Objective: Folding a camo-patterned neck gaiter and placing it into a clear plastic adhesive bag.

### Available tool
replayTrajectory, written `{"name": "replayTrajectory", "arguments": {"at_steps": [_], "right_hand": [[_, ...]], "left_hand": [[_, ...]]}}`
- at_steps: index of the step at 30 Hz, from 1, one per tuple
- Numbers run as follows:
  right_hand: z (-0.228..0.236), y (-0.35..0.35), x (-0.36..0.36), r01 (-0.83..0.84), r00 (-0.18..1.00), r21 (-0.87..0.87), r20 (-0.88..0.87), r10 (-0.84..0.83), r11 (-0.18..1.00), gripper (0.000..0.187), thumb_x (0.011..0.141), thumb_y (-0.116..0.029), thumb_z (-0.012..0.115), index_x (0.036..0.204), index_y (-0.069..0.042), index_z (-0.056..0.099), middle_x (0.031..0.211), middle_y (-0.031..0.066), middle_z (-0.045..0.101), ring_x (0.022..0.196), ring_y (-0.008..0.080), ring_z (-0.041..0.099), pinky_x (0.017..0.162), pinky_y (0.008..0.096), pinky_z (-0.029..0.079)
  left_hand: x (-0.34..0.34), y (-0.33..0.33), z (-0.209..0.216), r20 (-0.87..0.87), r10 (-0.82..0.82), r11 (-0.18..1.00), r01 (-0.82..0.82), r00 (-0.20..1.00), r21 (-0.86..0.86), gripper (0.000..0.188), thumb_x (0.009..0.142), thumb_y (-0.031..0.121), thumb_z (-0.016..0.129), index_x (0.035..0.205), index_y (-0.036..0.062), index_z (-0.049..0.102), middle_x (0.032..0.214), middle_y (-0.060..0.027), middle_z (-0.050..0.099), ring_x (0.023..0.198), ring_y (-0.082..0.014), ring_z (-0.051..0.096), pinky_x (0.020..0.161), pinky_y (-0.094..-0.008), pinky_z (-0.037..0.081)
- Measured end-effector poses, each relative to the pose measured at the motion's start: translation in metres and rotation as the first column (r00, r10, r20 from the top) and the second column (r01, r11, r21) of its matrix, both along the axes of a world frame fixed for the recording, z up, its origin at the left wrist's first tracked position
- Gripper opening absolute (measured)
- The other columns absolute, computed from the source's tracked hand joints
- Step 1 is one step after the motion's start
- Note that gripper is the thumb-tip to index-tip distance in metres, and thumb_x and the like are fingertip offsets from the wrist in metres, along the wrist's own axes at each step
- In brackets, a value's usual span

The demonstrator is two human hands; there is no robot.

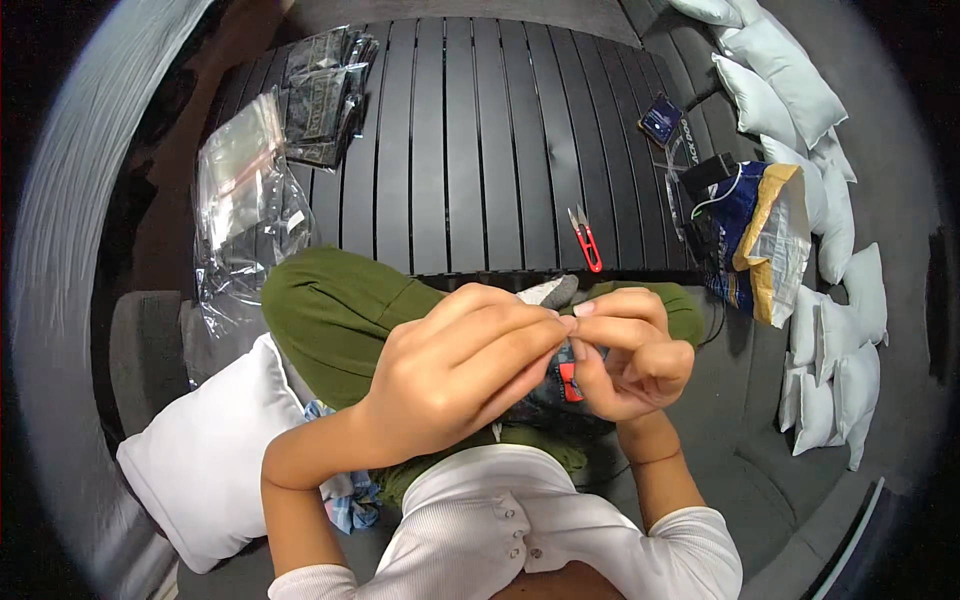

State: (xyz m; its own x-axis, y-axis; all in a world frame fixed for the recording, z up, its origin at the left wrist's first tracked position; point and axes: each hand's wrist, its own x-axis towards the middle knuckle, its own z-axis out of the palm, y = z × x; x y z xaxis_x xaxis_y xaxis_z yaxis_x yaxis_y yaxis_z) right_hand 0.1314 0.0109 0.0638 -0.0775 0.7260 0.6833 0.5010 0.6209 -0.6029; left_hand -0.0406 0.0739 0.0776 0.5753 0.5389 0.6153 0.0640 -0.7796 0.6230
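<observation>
I have both bare hands pinched together at the fingertips, left hand (440,370) and right hand (632,355), meeting above the lap. Grip on each: finger and thumb closed; whatever's between them is too small for me to tell. Nearest thing: a dark patterned item with a bright red patch (571,382), in the lap, below the right hand and partly hidden.

For this fine fingertip work, I'd judge it best to keep both pinches light, brace the hands against each other and tilt the left one so its knuckles don't block my view. Tugging sideways could lose a tiny piece.

Further out: olive-green trousers (335,315), crossed legs. Beyond, a black slatted desk (485,150) with red-handled metal snips (586,242) near its close edge, clear plastic bags (240,190) left, blue-and-yellow sack (765,235) right.
</observation>
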Motion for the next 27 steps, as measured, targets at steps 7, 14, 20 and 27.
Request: {"name": "replayTrajectory", "arguments": {"at_steps": [7,14,20,27], "right_hand": [[-0.004,0.002,-0.003,0.066,0.996,0.089,0.05,-0.071,0.994,0.036,0.068,0.011,0.059,0.077,-0.008,0.031,0.08,0.0128,0.063,0.077,0.0254,0.057,0.064,0.0334,0.046],[0.001,0.002,-0.005,0.099,0.992,0.037,0.076,-0.101,0.994,0.036,0.067,0.013,0.06,0.077,-0.006,0.032,0.08,0.0133,0.062,0.077,0.0253,0.057,0.063,0.0285,0.047],[-0.001,0.007,-0.004,0.138,0.989,0.004,0.057,-0.138,0.99,0.03,0.063,0.014,0.063,0.081,-0.002,0.044,0.077,0.0099,0.06,0.07,0.0234,0.057,0.055,0.0286,0.046],[0.005,0.009,-0.001,0.134,0.986,-0.096,0.113,-0.123,0.986,0.029,0.065,0.013,0.062,0.079,-0.003,0.042,0.077,0.0102,0.06,0.071,0.022,0.055,0.059,0.0286,0.045]], "left_hand": [[0.001,-0.004,0.006,-0.151,0.099,0.962,-0.055,0.984,0.268,0.03,0.06,0.003,0.068,0.089,-0.0033,0.062,0.084,-0.0097,0.061,0.074,-0.0229,0.06,0.058,-0.0278,0.051],[0.006,-0.002,0.003,-0.167,0.16,0.909,-0.078,0.973,0.41,0.028,0.061,0.006,0.064,0.087,-0.0052,0.061,0.083,-0.0106,0.06,0.071,-0.0214,0.059,0.056,-0.0276,0.05],[0.011,0.004,-0.001,-0.227,0.22,0.839,-0.065,0.949,0.541,0.027,0.057,0.005,0.061,0.083,-0.005,0.061,0.08,-0.0103,0.059,0.068,-0.0203,0.058,0.057,-0.0261,0.049],[0.012,0.012,-0.006,-0.316,0.175,0.833,0.031,0.933,0.553,0.02,0.057,0.004,0.061,0.076,-0.0025,0.059,0.074,-0.007,0.056,0.065,-0.0168,0.055,0.055,-0.0241,0.047]]}}
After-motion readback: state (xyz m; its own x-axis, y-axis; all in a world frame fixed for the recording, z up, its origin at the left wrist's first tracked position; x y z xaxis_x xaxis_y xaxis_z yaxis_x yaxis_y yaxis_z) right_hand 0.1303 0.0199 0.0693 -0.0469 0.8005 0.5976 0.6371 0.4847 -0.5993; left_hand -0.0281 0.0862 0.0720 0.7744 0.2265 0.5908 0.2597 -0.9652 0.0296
